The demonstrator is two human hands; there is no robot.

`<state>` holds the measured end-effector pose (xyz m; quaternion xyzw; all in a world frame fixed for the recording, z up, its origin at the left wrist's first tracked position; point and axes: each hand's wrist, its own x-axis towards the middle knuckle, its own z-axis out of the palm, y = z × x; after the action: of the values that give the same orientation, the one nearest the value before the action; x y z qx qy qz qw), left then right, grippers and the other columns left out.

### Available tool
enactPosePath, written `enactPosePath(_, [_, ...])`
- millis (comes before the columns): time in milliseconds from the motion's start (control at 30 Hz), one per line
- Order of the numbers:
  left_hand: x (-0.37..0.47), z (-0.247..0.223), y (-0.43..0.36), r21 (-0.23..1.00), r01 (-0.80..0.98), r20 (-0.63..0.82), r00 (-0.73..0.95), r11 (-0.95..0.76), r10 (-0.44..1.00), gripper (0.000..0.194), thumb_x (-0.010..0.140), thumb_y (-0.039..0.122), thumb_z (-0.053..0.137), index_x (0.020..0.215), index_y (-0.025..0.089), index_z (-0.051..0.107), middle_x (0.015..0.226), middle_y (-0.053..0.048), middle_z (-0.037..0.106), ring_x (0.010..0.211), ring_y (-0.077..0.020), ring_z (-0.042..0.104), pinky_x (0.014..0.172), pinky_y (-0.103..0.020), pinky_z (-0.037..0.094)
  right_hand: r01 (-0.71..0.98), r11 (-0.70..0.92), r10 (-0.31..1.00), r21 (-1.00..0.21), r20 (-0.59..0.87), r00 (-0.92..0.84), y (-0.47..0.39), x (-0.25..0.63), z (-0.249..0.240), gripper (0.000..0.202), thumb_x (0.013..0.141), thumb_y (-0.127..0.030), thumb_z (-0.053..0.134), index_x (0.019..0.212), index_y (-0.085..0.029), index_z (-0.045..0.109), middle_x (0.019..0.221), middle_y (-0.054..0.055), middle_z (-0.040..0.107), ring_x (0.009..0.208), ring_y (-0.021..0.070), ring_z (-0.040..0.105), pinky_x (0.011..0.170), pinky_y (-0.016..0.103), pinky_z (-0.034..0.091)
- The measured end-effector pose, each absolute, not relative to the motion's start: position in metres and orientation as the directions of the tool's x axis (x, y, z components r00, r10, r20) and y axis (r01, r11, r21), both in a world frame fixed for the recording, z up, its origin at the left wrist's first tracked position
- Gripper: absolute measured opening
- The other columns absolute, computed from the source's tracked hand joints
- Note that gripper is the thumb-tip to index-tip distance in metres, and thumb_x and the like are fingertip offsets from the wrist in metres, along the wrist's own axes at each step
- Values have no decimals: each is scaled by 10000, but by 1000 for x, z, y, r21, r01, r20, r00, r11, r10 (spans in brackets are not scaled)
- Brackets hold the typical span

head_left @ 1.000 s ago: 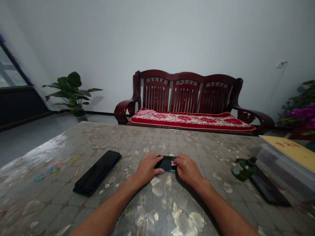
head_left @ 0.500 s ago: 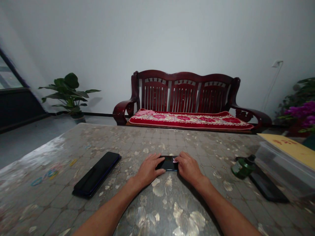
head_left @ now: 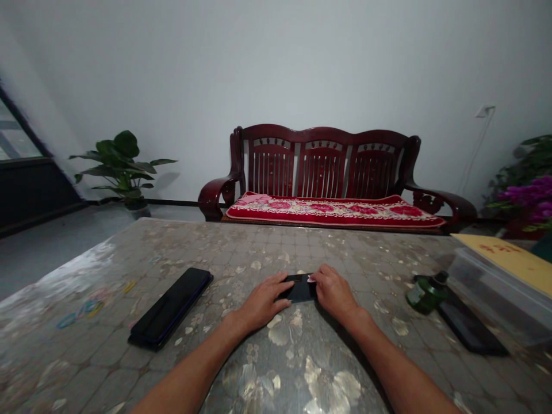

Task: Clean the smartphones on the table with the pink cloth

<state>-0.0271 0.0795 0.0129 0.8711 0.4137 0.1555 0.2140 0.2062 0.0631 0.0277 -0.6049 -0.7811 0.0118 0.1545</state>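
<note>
A small black phone (head_left: 301, 288) lies flat on the patterned table (head_left: 276, 345), between my two hands. My left hand (head_left: 261, 301) rests on its left end with the fingers spread over it. My right hand (head_left: 335, 293) covers its right end and pinches a small pink tab (head_left: 310, 279) at the phone's top edge. Most of the phone is hidden under the hands.
A larger black phone (head_left: 171, 307) lies to the left, with coloured rubber bands (head_left: 81, 309) farther left. A green bottle (head_left: 426, 291) lies on its side at the right beside another dark phone (head_left: 468, 329) and a clear plastic box (head_left: 500, 287). A wooden bench (head_left: 328, 178) stands behind.
Both hands stay on the small phone. The right hand's fingers have shifted slightly toward the phone's top edge; the view has drifted a little.
</note>
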Motion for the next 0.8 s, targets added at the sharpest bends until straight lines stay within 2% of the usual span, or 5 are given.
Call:
enactPosePath(167, [-29,10,80,489,650,92,624,-581,776,518,924,301,641,1423,199,546,1565,-132,410,1464,-260,366,1216,-451,276,972,160,964,-172,241,-116,68,221,28,321,890,-50,482,1007,-194,744,1027,90,649,998,209,582,843,270,422])
enactPosePath(400, [-31,4,83,497,631,129,625,-596,769,495,921,293,629,1410,260,561,1560,-88,431,1452,-258,388,1208,-465,298,928,297,936,-226,261,-236,65,207,22,337,900,-44,465,1025,-209,731,997,66,638,962,184,574,849,251,420])
enactPosePath(633, [-31,6,84,488,646,106,623,-587,775,515,903,291,662,1406,232,569,1550,-113,440,1444,-266,401,1212,-459,291,929,262,947,-263,256,-194,70,212,23,337,884,-40,474,1023,-204,733,985,60,635,952,180,580,840,248,420])
enactPosePath(800, [-32,4,84,497,645,110,616,-580,780,514,902,293,661,1406,273,565,1548,-91,447,1441,-269,407,1201,-485,312,928,247,952,-278,246,-179,70,213,25,344,870,-25,480,1016,-203,736,983,63,637,955,182,584,856,253,420])
